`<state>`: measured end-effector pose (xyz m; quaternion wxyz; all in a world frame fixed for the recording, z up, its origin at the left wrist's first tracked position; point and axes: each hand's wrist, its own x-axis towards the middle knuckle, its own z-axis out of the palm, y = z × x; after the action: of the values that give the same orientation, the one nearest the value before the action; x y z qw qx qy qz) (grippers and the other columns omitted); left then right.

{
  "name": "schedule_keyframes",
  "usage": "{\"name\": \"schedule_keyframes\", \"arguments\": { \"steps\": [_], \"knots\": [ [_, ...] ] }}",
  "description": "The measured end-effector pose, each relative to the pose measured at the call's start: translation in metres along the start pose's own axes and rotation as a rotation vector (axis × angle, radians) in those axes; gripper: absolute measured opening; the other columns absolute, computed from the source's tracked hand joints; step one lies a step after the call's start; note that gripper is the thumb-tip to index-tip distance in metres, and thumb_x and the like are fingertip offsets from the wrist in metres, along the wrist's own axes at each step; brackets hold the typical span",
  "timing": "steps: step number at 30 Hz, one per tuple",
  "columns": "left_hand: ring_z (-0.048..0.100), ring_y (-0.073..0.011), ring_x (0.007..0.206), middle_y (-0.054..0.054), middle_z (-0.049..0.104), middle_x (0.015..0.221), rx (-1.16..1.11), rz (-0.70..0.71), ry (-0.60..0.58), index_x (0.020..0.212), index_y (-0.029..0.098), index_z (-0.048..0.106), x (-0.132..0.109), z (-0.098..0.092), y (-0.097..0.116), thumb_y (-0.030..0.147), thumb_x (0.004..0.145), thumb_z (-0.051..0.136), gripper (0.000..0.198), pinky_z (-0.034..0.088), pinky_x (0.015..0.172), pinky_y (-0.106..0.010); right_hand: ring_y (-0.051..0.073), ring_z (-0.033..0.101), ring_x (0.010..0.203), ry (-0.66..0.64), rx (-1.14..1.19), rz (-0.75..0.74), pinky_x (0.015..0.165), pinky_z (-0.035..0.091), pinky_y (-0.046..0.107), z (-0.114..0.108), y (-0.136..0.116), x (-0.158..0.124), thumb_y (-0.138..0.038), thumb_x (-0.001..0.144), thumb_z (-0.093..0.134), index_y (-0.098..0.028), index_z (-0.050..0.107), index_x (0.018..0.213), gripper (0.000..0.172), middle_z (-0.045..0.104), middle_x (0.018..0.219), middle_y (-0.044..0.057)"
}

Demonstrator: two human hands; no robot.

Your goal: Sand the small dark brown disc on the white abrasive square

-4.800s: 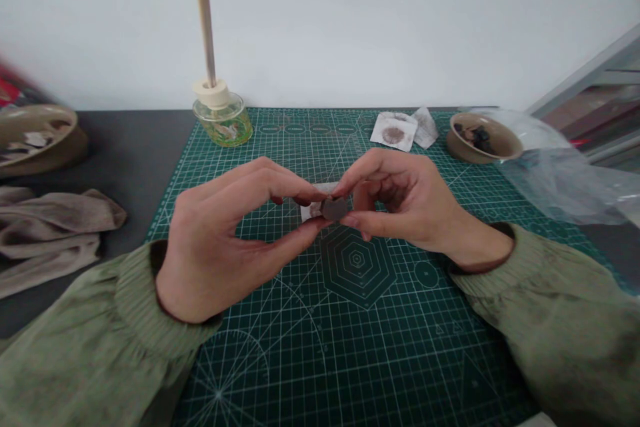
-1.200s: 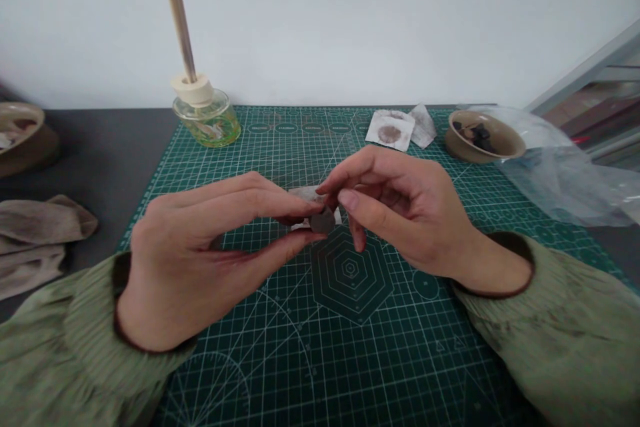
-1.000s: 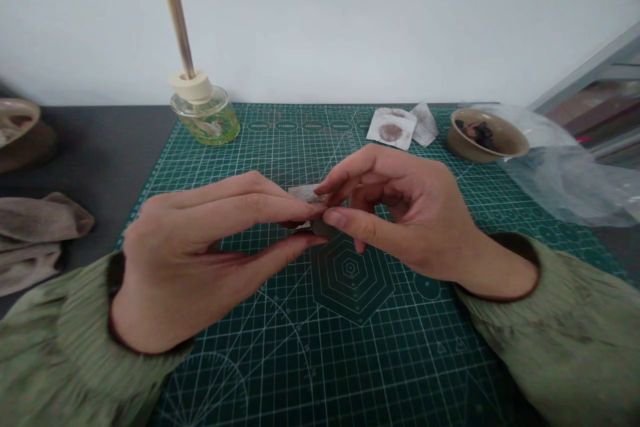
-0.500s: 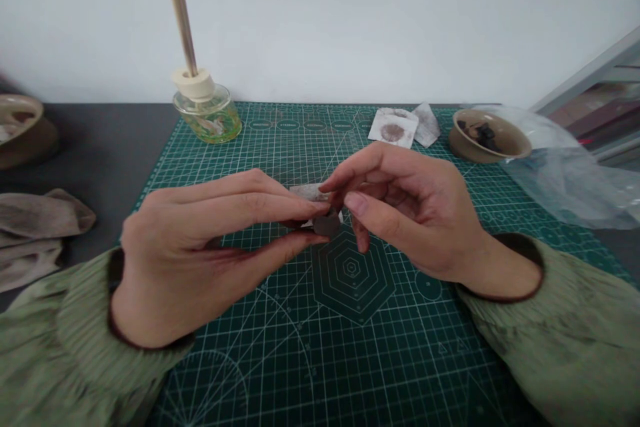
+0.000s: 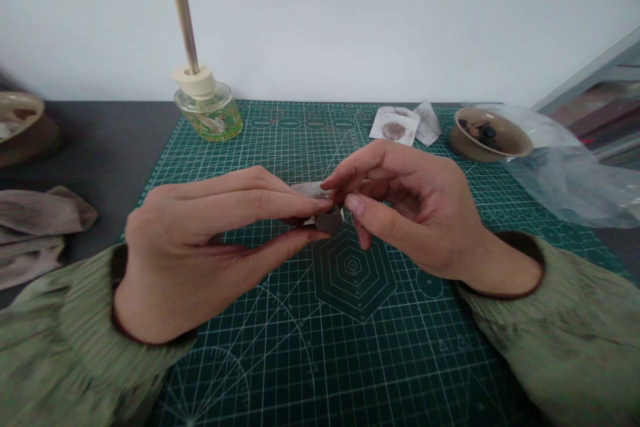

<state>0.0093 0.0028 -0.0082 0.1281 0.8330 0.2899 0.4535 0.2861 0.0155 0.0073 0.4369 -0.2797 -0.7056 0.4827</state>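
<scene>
Between the thumb and fingers of my left hand point(image 5: 215, 240) is a small dark grey-brown lump with a rounded face point(image 5: 329, 220), perhaps clay. It is held above the middle of the green cutting mat point(image 5: 280, 367). My right hand point(image 5: 415, 213) meets it from the other side, index finger and thumb curled close together at its far edge. Whatever lies between those right fingertips is too small and dark to make out. A pale, stained piece of sheet point(image 5: 310, 189) shows just behind my left fingertips, partly covered by them.
A reed diffuser point(image 5: 210, 110) stands at the back left. White stained squares point(image 5: 395, 125) lie at the back, beside a brown bowl point(image 5: 493, 147) with dark bits and a clear plastic bag point(image 5: 575, 180). At left are another bowl point(image 5: 30, 140) and a crumpled cloth point(image 5: 45, 217).
Both hands keep nearly the same pose around the dark lump. The whole view has shifted very slightly.
</scene>
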Motion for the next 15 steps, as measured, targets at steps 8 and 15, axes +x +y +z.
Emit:
{"name": "schedule_keyframes", "arguments": {
  "steps": [8, 15],
  "knots": [
    [0.096, -0.0250, 0.095, 0.003, 0.098, 0.120, -0.010, -0.018, 0.015, 0.131, 0.042, 0.097, -0.0015, -0.0009, 0.0003, 0.033, 0.121, 0.094, 0.014, 0.088, 0.085, -0.042, 0.016, 0.084, 0.079, -0.001, -0.004, 0.000, 0.061, 0.066, 0.026, 0.0009, -0.0006, 0.0008, -0.033, 0.118, 0.088, -0.021, 0.088, 0.121, 0.012, 0.091, 0.108, 0.005],
    [0.094, -0.0221, 0.092, 0.005, 0.098, 0.118, -0.007, -0.024, 0.023, 0.131, 0.041, 0.096, -0.0015, -0.0006, 0.0015, 0.032, 0.121, 0.094, 0.013, 0.086, 0.084, -0.038, 0.012, 0.075, 0.068, 0.009, 0.016, 0.028, 0.055, 0.059, 0.025, -0.0015, -0.0003, 0.0003, -0.023, 0.106, 0.103, -0.021, 0.090, 0.115, 0.016, 0.089, 0.099, 0.001]
  ]
}}
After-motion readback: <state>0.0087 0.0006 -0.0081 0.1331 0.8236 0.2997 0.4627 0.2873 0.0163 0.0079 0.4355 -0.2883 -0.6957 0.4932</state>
